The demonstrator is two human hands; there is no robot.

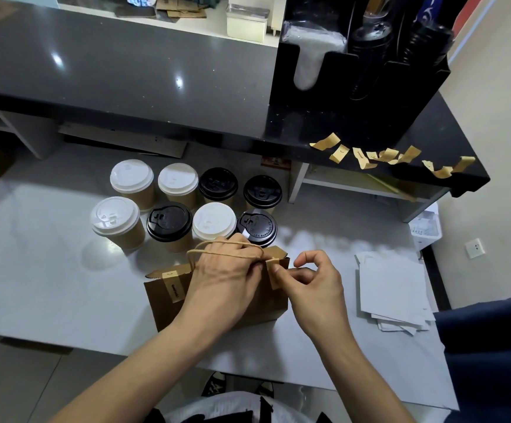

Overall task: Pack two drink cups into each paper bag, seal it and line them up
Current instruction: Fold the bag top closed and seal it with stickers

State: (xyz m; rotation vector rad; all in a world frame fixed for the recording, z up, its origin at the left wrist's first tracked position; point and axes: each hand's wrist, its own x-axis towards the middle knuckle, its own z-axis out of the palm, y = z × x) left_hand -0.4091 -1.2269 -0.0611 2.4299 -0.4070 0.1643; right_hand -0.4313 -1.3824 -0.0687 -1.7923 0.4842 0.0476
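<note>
A brown paper bag [168, 309] stands on the white table [34, 285] in front of me, its top folded shut. One tan sticker strip [173, 285] seals its left side. My left hand [229, 273] grips the bag's folded top near the twine handle [196, 250]. My right hand [315, 282] pinches a second tan sticker [274, 271] against the top's right end. Behind the bag stand several paper cups in two rows, some with white lids [115, 215], some with black lids [169, 220].
Several spare tan stickers [385, 155] hang off the black counter's edge at the right. A black lid and straw organiser [355, 65] stands on that counter. A stack of white sheets [394, 294] lies to the right of the bag. Flat cardboard [126, 140] lies under the counter.
</note>
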